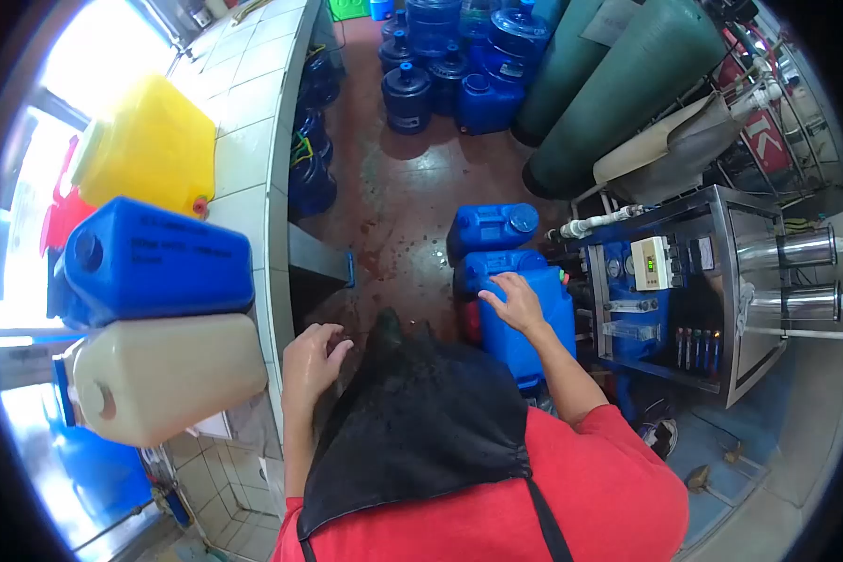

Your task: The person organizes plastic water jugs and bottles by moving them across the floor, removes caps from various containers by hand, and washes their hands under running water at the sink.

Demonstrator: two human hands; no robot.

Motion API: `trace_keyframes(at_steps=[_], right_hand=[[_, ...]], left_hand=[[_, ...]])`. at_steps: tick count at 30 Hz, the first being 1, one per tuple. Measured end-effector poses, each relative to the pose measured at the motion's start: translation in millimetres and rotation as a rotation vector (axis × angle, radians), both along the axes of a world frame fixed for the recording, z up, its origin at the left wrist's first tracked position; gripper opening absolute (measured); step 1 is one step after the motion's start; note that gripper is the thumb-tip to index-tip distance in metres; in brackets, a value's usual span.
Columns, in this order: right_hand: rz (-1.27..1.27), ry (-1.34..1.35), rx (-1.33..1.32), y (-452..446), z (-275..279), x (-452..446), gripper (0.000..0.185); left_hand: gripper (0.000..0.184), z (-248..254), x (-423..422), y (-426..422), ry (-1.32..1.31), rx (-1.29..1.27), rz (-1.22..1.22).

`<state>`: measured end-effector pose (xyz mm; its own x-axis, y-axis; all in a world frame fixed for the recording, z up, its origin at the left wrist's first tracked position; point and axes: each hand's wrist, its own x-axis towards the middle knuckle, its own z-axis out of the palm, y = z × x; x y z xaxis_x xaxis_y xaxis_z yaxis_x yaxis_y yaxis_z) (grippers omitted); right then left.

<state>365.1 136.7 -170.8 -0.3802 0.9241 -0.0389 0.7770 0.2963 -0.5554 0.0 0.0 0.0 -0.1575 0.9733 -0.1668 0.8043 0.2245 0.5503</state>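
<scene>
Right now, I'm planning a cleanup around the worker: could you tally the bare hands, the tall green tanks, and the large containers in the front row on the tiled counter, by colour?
Bare hands: 2 (left hand, right hand)
Tall green tanks: 2
Yellow container: 1
Blue container: 1
Beige container: 1
Total: 7

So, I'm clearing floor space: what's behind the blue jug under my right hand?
Another blue jug with a round cap stands there on the floor, its near side largely hidden by the nearer jug.

Right grip [515, 303] seemingly touches a blue jug [554, 314].
</scene>
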Motion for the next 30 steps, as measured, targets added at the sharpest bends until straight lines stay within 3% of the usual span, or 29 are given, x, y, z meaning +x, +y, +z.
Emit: trace_keyframes(at_steps=[9, 17, 25, 30], right_hand=[[-0.142, 0.076, 0.137, 76, 17, -13, 0.046], [-0.230, -0.057, -0.032, 109, 9, -19, 0.050], [-0.435, -0.139, -0.166, 126, 4, -17, 0.052], [-0.438, -0.153, -0.246, 139, -11, -27, 0.053]], left_hand=[[0.025, -27, -29, 126, 0.019, 0.058, -0.109], [0.027, -49, -81, 273, 0.023, 0.088, -0.125], [0.028, -62, -150, 392, -0.047, 0.107, 0.005], [0.037, -58, -196, 449, 0.054, 0.203, 0.220]])
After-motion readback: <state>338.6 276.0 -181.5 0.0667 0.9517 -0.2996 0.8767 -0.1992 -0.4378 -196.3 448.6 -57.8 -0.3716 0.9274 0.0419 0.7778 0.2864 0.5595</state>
